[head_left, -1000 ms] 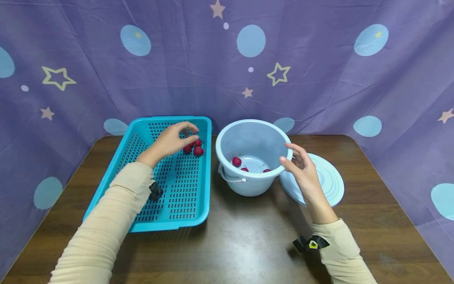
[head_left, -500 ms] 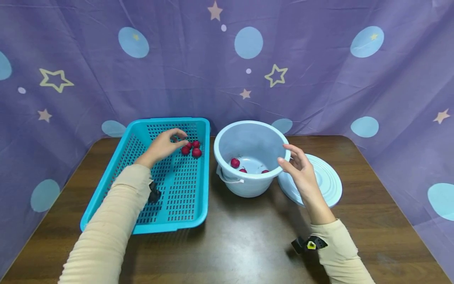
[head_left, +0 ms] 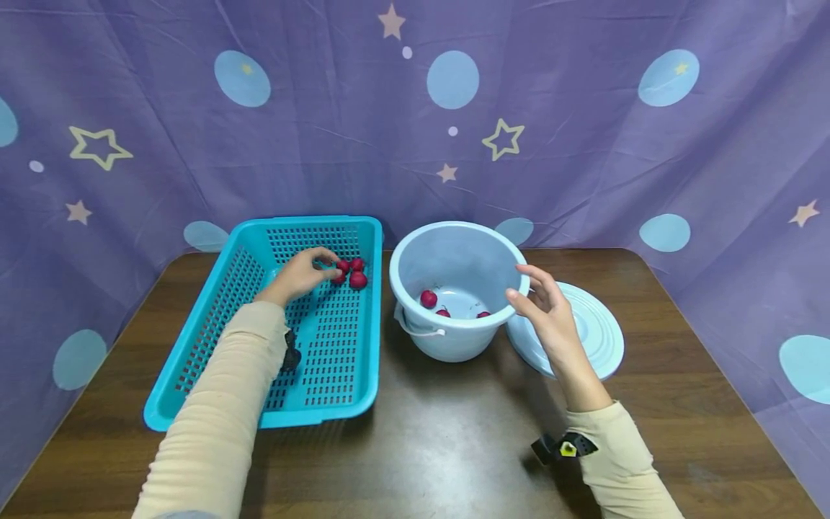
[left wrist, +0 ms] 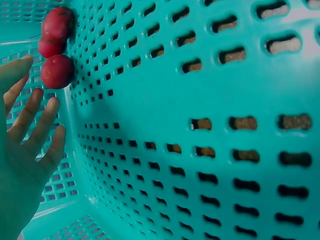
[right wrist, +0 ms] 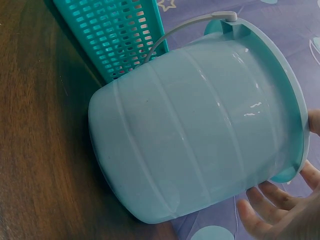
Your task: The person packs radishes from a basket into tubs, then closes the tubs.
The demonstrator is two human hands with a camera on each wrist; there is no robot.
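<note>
Head view has the layout: my left hand (head_left: pixel 298 277) is down in the teal basket (head_left: pixel 374 346), four red fruits (head_left: pixel 358 280) bunched by the far right corner; three more fruits (head_left: pixel 429 298) are in the bucket (head_left: pixel 454 344), visible only from up here. Lid (head_left: pixel 604 331) lies flat on the table (head_left: pixel 441 447) by the bucket, head view only.

From above, my left thumb overlaps one fruit, so contact looks possible. Left wrist view settles it: fingers spread, thumb well off them, a gap between thumb tip and nearest fruit. Nothing in my grasp there.

Right hand (head_left: pixel 551 313) has the bucket rim, thumb and index tip on it. Right wrist view adds the bucket's outer wall and my lower fingers, loosely bent beside it; can't tell how hard I'm gripping. Handle (right wrist: pixel 200 22) hangs on the basket side.
</note>
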